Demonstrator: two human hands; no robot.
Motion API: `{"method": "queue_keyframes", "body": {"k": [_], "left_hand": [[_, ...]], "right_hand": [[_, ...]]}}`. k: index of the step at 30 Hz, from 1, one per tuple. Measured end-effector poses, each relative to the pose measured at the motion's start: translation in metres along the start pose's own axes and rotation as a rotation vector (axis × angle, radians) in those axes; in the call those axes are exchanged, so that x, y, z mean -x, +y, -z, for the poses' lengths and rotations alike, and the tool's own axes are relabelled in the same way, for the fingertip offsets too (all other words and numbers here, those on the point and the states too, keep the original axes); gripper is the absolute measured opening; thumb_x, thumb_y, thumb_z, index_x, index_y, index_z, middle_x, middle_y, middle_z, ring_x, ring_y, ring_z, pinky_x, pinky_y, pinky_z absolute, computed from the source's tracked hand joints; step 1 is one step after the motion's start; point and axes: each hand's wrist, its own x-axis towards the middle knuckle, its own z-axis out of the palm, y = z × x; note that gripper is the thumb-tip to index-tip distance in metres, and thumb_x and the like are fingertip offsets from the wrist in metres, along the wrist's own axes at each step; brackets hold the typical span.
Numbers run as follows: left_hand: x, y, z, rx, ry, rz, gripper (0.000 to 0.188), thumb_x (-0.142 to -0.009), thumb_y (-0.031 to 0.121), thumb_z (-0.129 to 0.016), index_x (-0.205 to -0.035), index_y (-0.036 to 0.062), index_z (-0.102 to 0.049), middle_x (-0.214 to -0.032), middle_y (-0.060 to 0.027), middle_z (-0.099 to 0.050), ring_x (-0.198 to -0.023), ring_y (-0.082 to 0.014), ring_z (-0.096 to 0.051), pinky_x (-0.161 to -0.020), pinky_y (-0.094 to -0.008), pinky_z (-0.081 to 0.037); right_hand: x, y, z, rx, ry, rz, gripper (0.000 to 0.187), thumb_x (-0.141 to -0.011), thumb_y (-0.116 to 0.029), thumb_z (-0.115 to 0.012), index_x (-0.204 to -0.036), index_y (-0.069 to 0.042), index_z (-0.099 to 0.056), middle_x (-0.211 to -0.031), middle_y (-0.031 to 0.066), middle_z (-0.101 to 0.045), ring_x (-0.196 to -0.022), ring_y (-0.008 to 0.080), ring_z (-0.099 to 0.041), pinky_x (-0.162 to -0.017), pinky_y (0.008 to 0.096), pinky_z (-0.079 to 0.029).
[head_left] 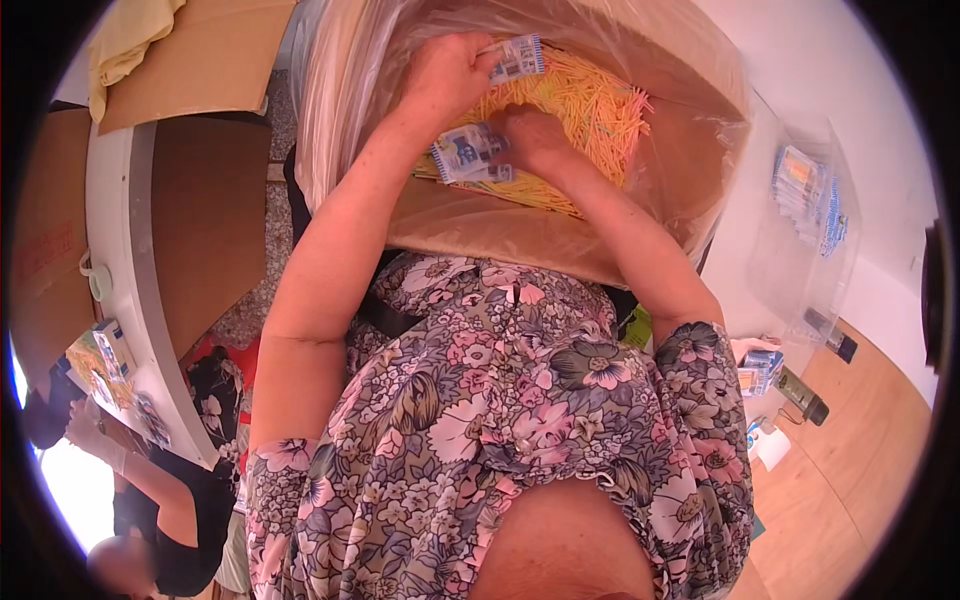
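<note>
My left hand (448, 78) is closed on a small clear-and-blue printed packet (516, 60) at its fingertips, above the far part of a large carton. My right hand (536, 138) is curled low over a heap of thin yellow, orange and pink sticks (585, 95). Against its thumb side are more small blue-and-clear packets (468, 150), overlapping each other, which it appears to grip. Its fingertips are hidden, so I cannot tell whether they also pinch any sticks. The heap lies inside the cardboard box (690, 120), lined with clear plastic.
On the right, a clear plastic bin (765, 240) has a stack of similar packets (802, 188) by it. More packets (762, 372) lie on the near right. At left stand a white-edged table (145, 260) and cardboard sheets (205, 60). Another person (180, 500) works at lower left.
</note>
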Motion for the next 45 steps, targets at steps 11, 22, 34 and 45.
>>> {"method": "queue_keyframes", "body": {"k": [11,22,34,45], "left_hand": [[-0.004,-0.008,-0.009,0.418,-0.087,0.108,0.026,-0.082,0.024,-0.059,-0.098,0.0034,-0.063,-0.077,-0.0131,-0.066,-0.07,-0.0208,-0.063,-0.066,-0.0335,-0.048],[-0.003,0.002,0.004,0.549,-0.182,0.151,0.026,-0.091,0.022,-0.054,-0.104,0.0015,-0.062,-0.087,0.0022,-0.062,-0.076,-0.0035,-0.054,-0.068,-0.021,-0.044],[-0.004,0.011,0.01,0.641,-0.123,0.041,0.024,-0.09,0.024,-0.055,-0.096,0.0014,-0.062,-0.083,0.0026,-0.061,-0.075,-0.0029,-0.051,-0.068,-0.021,-0.043],[-0.011,0.008,0.013,0.804,-0.306,0.307,0.019,-0.092,0.019,-0.05,-0.082,0.0041,-0.057,-0.07,0.0042,-0.054,-0.063,-0.0042,-0.047,-0.057,-0.0217,-0.039]], "right_hand": [[-0.001,0.002,-0.015,0.016,0.031,0.09,0.018,-0.071,-0.019,-0.063,-0.085,-0.008,-0.067,-0.097,0.013,-0.062,-0.097,0.0297,-0.057,-0.079,0.0399,-0.046],[-0.002,-0.008,-0.008,0.057,0.025,0.003,0.05,-0.066,-0.04,-0.073,-0.101,-0.007,-0.062,-0.105,0.012,-0.06,-0.101,0.0284,-0.055,-0.08,0.0423,-0.044],[-0.009,-0.033,-0.035,0.33,-0.017,0.232,0.051,-0.073,-0.037,-0.067,-0.111,-0.007,-0.054,-0.111,0.0102,-0.053,-0.11,0.0253,-0.044,-0.09,0.0474,-0.031],[-0.023,-0.048,-0.052,0.212,0.5,0.405,0.028,-0.076,-0.021,-0.057,-0.101,-0.007,-0.059,-0.09,0.0096,-0.06,-0.097,0.0265,-0.055,-0.089,0.0457,-0.035]]}}
